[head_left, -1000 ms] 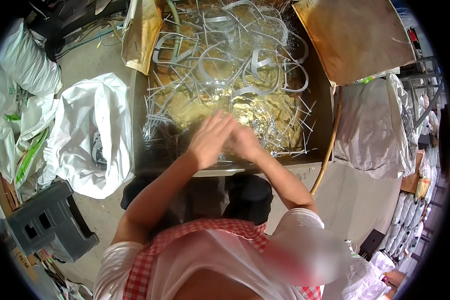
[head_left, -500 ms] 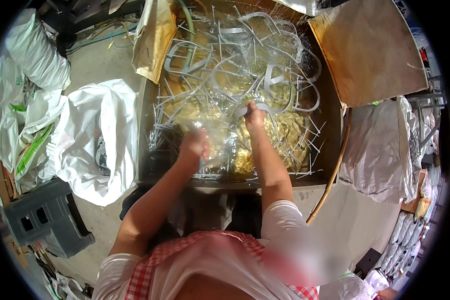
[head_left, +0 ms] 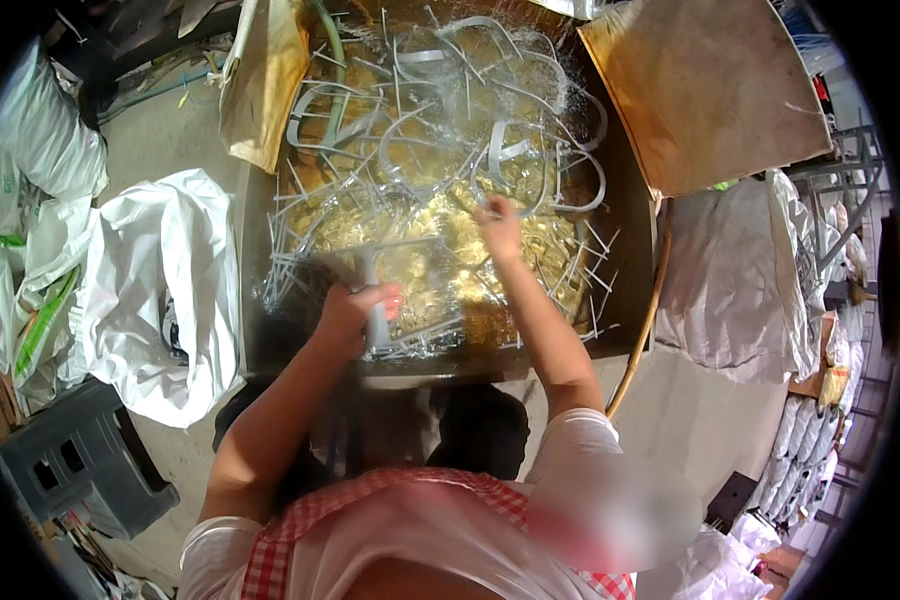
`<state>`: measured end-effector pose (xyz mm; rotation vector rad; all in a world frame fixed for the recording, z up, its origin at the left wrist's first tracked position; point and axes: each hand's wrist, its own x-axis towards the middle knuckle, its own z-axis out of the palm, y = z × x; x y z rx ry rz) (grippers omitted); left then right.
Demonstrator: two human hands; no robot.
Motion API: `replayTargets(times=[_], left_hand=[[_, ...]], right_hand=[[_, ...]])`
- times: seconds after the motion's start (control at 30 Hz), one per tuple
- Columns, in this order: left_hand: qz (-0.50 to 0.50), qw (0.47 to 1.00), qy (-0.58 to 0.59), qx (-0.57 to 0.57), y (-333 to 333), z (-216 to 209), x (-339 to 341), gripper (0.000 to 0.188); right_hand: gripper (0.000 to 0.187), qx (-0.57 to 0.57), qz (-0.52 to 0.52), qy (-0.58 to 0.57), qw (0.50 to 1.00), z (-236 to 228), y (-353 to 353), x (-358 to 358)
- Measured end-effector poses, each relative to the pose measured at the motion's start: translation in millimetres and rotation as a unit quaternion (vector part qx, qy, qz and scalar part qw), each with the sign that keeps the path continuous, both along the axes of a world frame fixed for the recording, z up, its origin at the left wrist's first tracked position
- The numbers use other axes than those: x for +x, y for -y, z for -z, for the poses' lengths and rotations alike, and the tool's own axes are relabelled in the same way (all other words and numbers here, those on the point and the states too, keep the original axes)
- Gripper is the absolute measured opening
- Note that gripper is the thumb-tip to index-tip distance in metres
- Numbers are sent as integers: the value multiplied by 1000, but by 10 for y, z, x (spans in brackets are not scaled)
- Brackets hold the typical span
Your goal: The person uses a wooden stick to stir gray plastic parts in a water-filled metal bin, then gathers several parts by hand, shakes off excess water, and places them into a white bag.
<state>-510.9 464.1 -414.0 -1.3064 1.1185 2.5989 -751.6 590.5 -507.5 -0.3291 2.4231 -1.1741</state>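
Note:
Low over the near left part of a water-filled metal tub (head_left: 625,290), my left hand (head_left: 348,312) is closed around a grey plastic strip (head_left: 376,318), blurred by motion. My right hand (head_left: 501,228) reaches to the middle of the tub, fingers curled at the water beside a grey curved strip (head_left: 497,148); what they hold, if anything, is hidden. Several bent grey strips and many thin grey sticks (head_left: 595,262) lie in the splashing water. Beneath them the bottom looks golden and crinkled.
A green hose (head_left: 338,100) enters at the tub's far left. Stained boards (head_left: 705,95) flank its far corners. An open white sack (head_left: 130,300) stands left, above a grey plastic stool (head_left: 80,455). At right are a pale sack (head_left: 720,290) and a thin brown pole (head_left: 650,330).
The view has shifted, moving the tub leftward in the picture. My left hand has drawn nearer to me. My right hand has moved rightward within the tub, off the strip it held before.

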Motion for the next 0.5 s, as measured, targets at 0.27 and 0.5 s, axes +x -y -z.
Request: replayTargets(times=[0.27,0.5], left_hand=[[-19,976,-134,171,-45,-279,10,39],[7,996,-40,-77,-57,-77,35,29]], right_hand=[[56,-211,360,92,904,1059,-240,-849],[40,-110,156,-146,971,-202,76,31]])
